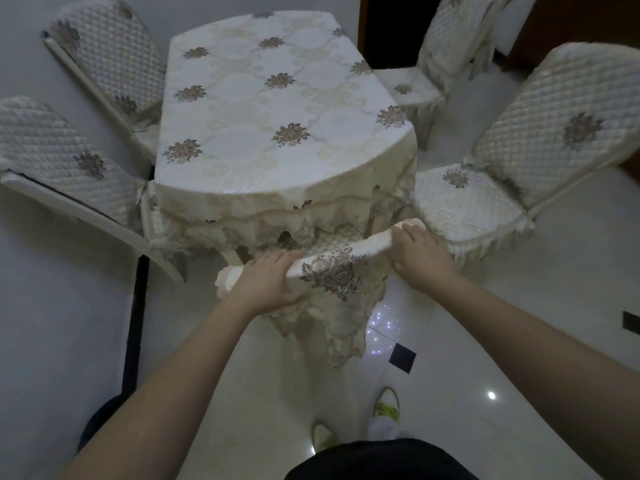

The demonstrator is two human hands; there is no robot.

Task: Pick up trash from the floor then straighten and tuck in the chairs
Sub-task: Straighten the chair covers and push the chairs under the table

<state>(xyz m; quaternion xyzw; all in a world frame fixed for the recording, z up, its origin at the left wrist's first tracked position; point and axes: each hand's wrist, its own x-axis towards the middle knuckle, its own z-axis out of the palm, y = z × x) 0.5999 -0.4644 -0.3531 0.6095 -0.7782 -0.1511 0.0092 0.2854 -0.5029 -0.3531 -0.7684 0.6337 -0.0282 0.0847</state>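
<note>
Chair (332, 268) at the table's (277, 98) near end, seat already under the cloth — I curl my left hand (266, 282) and right hand (419, 254) around its top rail, steering it square.

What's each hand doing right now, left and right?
Left hand: gripping the top rail of the near chair's backrest, fingers curled over it.
Right hand: gripping the same backrest near its right end.
</note>
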